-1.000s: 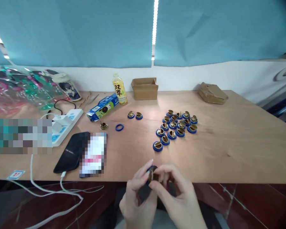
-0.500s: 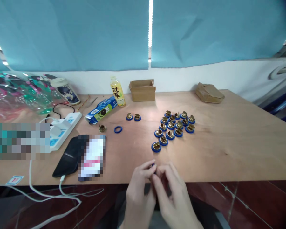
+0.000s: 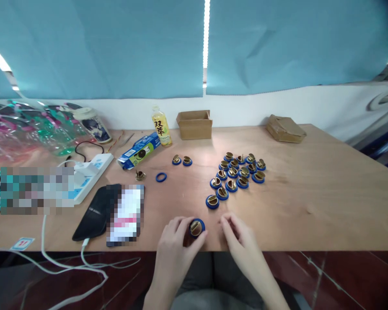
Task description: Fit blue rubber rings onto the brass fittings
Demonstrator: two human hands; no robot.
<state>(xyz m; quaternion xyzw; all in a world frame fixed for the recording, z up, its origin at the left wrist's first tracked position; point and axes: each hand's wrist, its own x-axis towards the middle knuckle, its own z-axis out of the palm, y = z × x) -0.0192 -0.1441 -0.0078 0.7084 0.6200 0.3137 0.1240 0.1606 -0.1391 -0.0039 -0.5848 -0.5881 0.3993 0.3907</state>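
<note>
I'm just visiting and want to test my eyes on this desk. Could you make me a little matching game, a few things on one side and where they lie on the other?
Things:
1. brass piece with blue ring
2. loose blue ring
3. yellow bottle
4. open cardboard box

Places:
A. at the back of the table, right of the bottle
B. between the fingertips of the left hand, at the table's near edge
C. standing beside the blue packet
D. flat on the table, next to a lone brass piece

Pairs: 1-B, 2-D, 3-C, 4-A
</note>
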